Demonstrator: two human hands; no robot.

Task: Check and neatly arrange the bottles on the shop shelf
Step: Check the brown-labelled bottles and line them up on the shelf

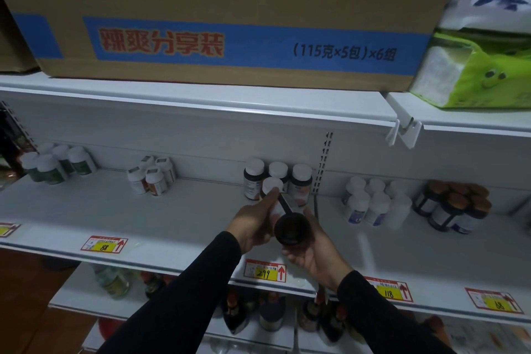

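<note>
A dark brown bottle (291, 228) with a white cap is tipped so that its round base faces the camera, above the front of the white shelf (178, 221). My left hand (254, 223) grips its left side, the forefinger reaching up to the cap. My right hand (314, 253) cups it from below and the right. Behind it, three dark bottles with white caps (277, 177) stand against the back wall.
Groups of white bottles stand at the far left (56, 164), at mid-left (152, 175) and to the right (373, 204), with brown-capped jars (454, 207) further right. Price tags line the shelf edge. A large cardboard box (218, 14) sits on the shelf above. More bottles fill the lower shelf.
</note>
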